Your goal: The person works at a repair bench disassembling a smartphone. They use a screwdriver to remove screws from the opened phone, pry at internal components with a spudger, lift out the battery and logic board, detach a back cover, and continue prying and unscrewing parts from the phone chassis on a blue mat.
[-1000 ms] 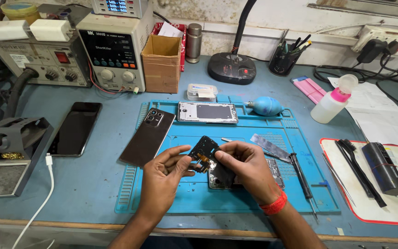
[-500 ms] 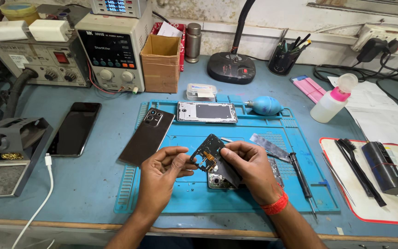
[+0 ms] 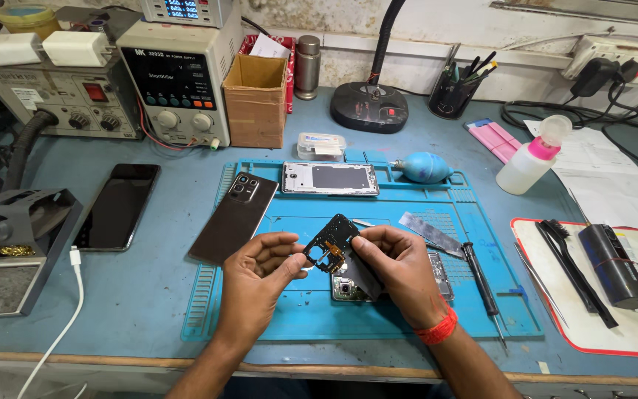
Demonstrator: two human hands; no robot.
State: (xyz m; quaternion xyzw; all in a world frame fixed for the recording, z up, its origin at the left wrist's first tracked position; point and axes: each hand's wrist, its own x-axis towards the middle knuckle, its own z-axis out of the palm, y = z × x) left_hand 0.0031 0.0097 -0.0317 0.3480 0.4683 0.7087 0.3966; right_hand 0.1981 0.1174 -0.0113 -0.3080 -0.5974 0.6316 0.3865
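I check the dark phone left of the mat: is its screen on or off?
Off: the dark phone shows only a black screen.

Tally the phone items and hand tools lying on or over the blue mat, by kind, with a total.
Phone back covers: 1
Phone frames: 1
Opened phones, under the hands: 1
Black camera covers, held: 1
Screwdrivers: 1
Air blowers: 1
Metal pry blades: 1
Total: 7

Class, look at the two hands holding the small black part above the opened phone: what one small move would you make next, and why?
Probably lift the black part a little higher and clear. Both the left hand and right hand pinch it just above the opened phone on the blue mat, and an orange flex strip shows on its underside, so gentleness seems wise.
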